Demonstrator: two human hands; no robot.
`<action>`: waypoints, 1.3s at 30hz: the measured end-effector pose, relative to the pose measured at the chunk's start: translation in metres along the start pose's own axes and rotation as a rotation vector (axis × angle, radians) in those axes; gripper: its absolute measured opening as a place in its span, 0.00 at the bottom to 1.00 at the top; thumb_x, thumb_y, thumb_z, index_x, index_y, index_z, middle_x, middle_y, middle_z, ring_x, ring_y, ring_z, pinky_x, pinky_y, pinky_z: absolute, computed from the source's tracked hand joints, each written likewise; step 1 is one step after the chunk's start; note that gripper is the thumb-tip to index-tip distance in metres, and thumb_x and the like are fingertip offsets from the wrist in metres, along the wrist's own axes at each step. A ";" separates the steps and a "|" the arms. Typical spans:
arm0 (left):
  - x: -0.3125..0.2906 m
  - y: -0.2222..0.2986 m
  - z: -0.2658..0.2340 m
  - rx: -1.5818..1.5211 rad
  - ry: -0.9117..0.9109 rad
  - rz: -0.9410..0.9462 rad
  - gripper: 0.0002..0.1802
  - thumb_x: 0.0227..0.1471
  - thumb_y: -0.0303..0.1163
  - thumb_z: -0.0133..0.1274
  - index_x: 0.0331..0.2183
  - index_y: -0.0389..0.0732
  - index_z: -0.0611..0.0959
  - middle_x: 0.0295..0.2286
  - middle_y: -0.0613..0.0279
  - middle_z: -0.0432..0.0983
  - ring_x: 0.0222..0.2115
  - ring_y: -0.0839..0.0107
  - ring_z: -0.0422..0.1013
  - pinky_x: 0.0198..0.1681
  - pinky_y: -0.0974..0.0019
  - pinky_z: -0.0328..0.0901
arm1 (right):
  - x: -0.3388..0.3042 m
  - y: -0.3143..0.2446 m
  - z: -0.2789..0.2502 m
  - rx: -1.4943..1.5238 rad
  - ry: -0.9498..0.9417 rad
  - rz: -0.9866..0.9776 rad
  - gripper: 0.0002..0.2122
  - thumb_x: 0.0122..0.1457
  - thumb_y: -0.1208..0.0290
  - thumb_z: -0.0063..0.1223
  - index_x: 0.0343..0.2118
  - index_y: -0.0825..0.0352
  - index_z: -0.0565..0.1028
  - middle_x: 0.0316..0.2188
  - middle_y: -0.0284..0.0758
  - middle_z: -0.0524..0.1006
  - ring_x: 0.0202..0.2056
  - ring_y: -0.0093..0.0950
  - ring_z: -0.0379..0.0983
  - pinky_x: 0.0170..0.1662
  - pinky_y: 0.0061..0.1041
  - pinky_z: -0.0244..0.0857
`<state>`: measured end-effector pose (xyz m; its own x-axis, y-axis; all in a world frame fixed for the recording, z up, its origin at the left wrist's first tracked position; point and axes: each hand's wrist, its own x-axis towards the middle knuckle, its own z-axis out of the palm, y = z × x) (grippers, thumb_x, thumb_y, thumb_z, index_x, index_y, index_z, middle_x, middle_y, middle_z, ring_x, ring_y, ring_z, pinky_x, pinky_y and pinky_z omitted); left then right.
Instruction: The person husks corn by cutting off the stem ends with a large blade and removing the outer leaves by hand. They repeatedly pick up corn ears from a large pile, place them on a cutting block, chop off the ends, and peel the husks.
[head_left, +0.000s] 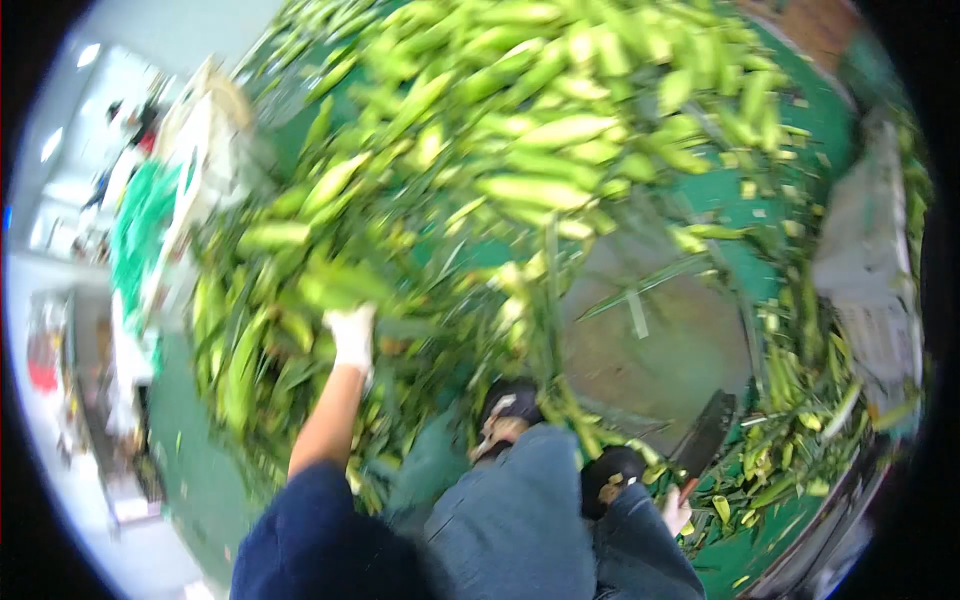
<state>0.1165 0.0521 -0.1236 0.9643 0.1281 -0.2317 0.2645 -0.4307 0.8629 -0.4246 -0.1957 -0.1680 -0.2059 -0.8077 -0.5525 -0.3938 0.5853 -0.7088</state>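
Note:
My left hand point(350, 337), in a white glove, reaches out to the left over heaped green corn. It is at the near side of an ear of corn in its husk point(342, 284) and appears closed on it; the ear hides the fingertips and motion blurs them. Low on the right, beside my knee, my right hand point(677, 511), also gloved, is closed around the handle of a cleaver point(706, 434). Its broad dark blade points up and away, over the near edge of a round grey-brown board point(655, 345). A long green leaf point(650, 283) lies across that board.
A large pile of husked-green corn ears point(545, 150) spreads across the far side of the green floor point(195, 430). Leaf scraps and cut ends point(790, 450) lie at the right, by a whitish sack point(865, 265). White sacks with green netting point(145, 225) stand at the left.

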 end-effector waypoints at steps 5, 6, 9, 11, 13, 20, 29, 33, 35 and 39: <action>-0.121 0.040 0.055 -0.206 -0.298 0.272 0.25 0.43 0.18 0.54 0.46 0.39 0.71 0.30 0.65 0.70 0.23 0.76 0.67 0.25 0.74 0.65 | -0.018 -0.020 0.005 -0.099 -0.023 -0.017 0.10 0.53 0.72 0.56 0.19 0.65 0.68 0.13 0.24 0.65 0.15 0.15 0.57 0.18 0.20 0.50; -0.139 0.060 0.076 -0.253 -0.589 0.058 0.25 0.46 0.20 0.54 0.49 0.39 0.71 0.30 0.67 0.70 0.21 0.79 0.65 0.23 0.76 0.63 | -0.020 -0.022 0.000 -0.120 -0.015 -0.088 0.11 0.53 0.71 0.56 0.18 0.66 0.68 0.13 0.24 0.65 0.15 0.15 0.57 0.18 0.21 0.50; -0.147 0.079 0.157 -0.081 -1.099 -0.013 0.34 0.47 0.25 0.59 0.56 0.40 0.67 0.26 0.70 0.70 0.17 0.84 0.61 0.20 0.78 0.58 | -0.025 -0.073 0.005 -0.144 -0.052 -0.202 0.12 0.54 0.68 0.55 0.18 0.66 0.67 0.13 0.24 0.63 0.17 0.15 0.56 0.20 0.21 0.51; -0.143 0.083 0.192 0.087 -1.350 0.011 0.37 0.47 0.27 0.60 0.58 0.41 0.65 0.25 0.69 0.71 0.18 0.83 0.63 0.20 0.77 0.60 | -0.002 -0.085 0.008 -0.145 -0.096 -0.311 0.13 0.55 0.67 0.56 0.19 0.66 0.67 0.15 0.25 0.62 0.20 0.15 0.55 0.22 0.21 0.52; -0.125 0.072 0.217 0.284 -1.523 -0.029 0.38 0.48 0.27 0.59 0.59 0.42 0.63 0.27 0.68 0.75 0.18 0.83 0.65 0.22 0.77 0.62 | 0.006 -0.130 0.026 -0.148 -0.009 -0.496 0.13 0.55 0.67 0.57 0.21 0.67 0.67 0.16 0.27 0.62 0.22 0.17 0.53 0.24 0.21 0.53; -0.112 0.064 0.248 0.375 -1.513 0.138 0.29 0.49 0.31 0.59 0.53 0.38 0.72 0.31 0.68 0.75 0.21 0.82 0.67 0.25 0.77 0.64 | -0.002 -0.221 0.065 0.720 -0.076 -0.667 0.02 0.55 0.75 0.50 0.27 0.65 0.71 0.16 0.24 0.66 0.15 0.15 0.60 0.20 0.14 0.54; -0.124 0.055 0.209 0.237 -1.199 0.014 0.16 0.56 0.42 0.51 0.33 0.36 0.80 0.21 0.68 0.73 0.18 0.81 0.63 0.21 0.77 0.58 | 0.066 -0.109 0.086 -0.487 0.098 -0.419 0.24 0.55 0.51 0.50 0.25 0.74 0.75 0.23 0.53 0.75 0.29 0.49 0.73 0.34 0.38 0.66; -0.238 0.040 0.217 -0.049 -1.363 -0.301 0.22 0.57 0.47 0.47 0.37 0.35 0.78 0.29 0.61 0.75 0.27 0.72 0.71 0.32 0.67 0.67 | 0.074 -0.131 0.057 -0.306 0.132 -0.410 0.20 0.56 0.54 0.52 0.25 0.72 0.73 0.19 0.43 0.73 0.22 0.38 0.68 0.30 0.33 0.63; -0.288 0.012 0.243 0.144 -1.569 0.294 0.27 0.55 0.50 0.49 0.42 0.34 0.75 0.38 0.53 0.72 0.38 0.64 0.70 0.39 0.60 0.67 | 0.071 -0.161 0.048 -0.086 0.087 -0.403 0.18 0.57 0.58 0.54 0.23 0.71 0.70 0.16 0.33 0.65 0.20 0.23 0.56 0.26 0.25 0.58; -0.291 0.091 0.298 0.747 -1.196 1.431 0.39 0.42 0.47 0.60 0.53 0.38 0.68 0.50 0.45 0.62 0.47 0.51 0.64 0.46 0.54 0.63 | 0.039 -0.233 0.019 0.056 0.183 -0.570 0.12 0.57 0.65 0.56 0.26 0.70 0.72 0.16 0.27 0.66 0.20 0.16 0.56 0.23 0.20 0.54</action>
<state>-0.1370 -0.2905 -0.1110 -0.1220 -0.9897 -0.0746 -0.9076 0.0808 0.4119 -0.3236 -0.3617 -0.0328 -0.1294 -0.9916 0.0029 -0.4406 0.0549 -0.8960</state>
